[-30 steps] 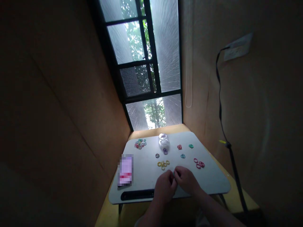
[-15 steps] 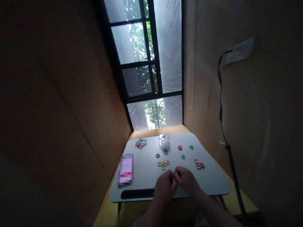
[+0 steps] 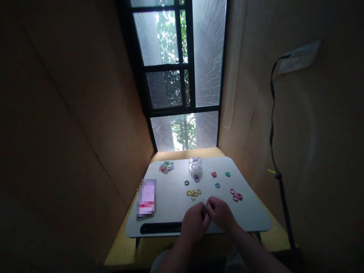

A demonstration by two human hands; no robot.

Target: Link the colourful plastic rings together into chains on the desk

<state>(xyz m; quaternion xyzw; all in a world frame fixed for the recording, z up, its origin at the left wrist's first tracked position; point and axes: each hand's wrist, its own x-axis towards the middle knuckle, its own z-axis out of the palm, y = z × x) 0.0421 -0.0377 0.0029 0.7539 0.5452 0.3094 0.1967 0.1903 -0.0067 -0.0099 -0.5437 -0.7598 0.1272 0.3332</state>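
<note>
My left hand point(image 3: 195, 220) and my right hand point(image 3: 220, 213) meet over the front middle of a white lap table point(image 3: 167, 201). Both are closed, fingertips pinched together and touching. A speck of green shows between them, but the fingers hide what it is. Just beyond lies a group of small yellow rings point(image 3: 193, 194), like little hair ties. Pink-red rings point(image 3: 236, 195) lie to the right of my right hand. Farther back are small clusters of blue rings point(image 3: 217, 185), red rings point(image 3: 214, 174), green rings point(image 3: 228, 174), dark rings point(image 3: 187, 182) and purple rings point(image 3: 196, 178).
A mixed pile of coloured rings point(image 3: 166, 167) sits at the back left. Clear round plastic containers point(image 3: 195, 165) stand at the back middle. A blurred-out phone-like object point(image 3: 147, 198) lies left, above a black slot point(image 3: 159, 227). Walls close in on both sides; a black cord point(image 3: 272, 125) hangs right.
The camera view has shifted slightly, so the table appears a little higher and farther left. My hands stay pinched together in the same place; the ring groups have not moved.
</note>
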